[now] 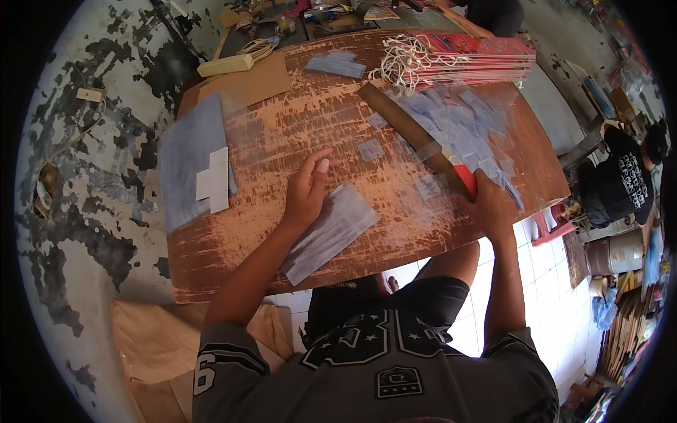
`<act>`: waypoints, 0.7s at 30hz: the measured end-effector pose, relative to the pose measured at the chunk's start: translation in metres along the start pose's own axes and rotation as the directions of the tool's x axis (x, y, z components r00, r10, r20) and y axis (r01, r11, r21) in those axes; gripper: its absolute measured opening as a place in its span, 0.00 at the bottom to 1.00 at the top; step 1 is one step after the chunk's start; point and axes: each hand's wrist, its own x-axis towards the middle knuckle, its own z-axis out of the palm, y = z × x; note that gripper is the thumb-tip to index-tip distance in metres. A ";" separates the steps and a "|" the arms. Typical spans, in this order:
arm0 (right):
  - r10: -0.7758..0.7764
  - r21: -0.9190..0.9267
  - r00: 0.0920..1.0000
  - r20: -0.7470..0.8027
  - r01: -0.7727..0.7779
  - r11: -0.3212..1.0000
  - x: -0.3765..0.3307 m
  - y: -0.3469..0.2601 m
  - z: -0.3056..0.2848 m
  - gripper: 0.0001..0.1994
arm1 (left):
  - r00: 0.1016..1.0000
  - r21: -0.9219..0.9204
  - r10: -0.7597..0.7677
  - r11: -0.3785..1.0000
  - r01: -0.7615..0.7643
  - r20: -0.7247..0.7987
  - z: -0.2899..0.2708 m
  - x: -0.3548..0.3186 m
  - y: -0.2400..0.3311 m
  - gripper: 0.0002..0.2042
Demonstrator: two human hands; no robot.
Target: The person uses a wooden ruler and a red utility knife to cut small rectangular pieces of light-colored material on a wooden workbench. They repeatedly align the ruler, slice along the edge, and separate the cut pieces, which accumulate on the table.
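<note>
Left hand (307, 189): flat and unclenched, palm pressing the upper end of a clear plastic sleeve (330, 233); seemingly to keep it from sliding.
Clear plastic sleeve: lies slantwise near the front edge of the surface (282, 137), just under the left hand.
Right hand (489, 204): clenched over the near end of a long wooden strip (409, 130), beside a red piece (465, 178); exact grip hidden by the knuckles.
Wooden strip: runs diagonally, weighting a loose heap of plastic sleeves (458, 123).
Left side: grey sheets (189, 162) with white cards (214, 180) on top.
Far edge: white string bundle (405, 62), red booklets (486, 56), brown cardboard (243, 86).
Obstruction: scattered sleeves crowd the right hand; another person (620, 180) sits well apart.
</note>
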 end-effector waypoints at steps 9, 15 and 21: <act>0.026 0.763 0.953 0.303 -0.259 0.592 -0.027 0.000 0.013 0.23 | 0.996 0.081 0.084 0.993 -0.082 -0.029 0.001 -0.010 0.001 0.15; -0.398 0.540 0.794 0.460 -0.606 -0.584 -0.055 -0.004 0.018 0.15 | 0.997 0.061 0.058 0.997 -0.055 -0.049 -0.002 -0.012 0.002 0.15; 0.070 0.883 0.962 0.265 -0.272 0.383 -0.090 -0.012 0.048 0.14 | 0.996 0.029 0.049 0.998 -0.047 -0.077 -0.005 -0.015 -0.003 0.14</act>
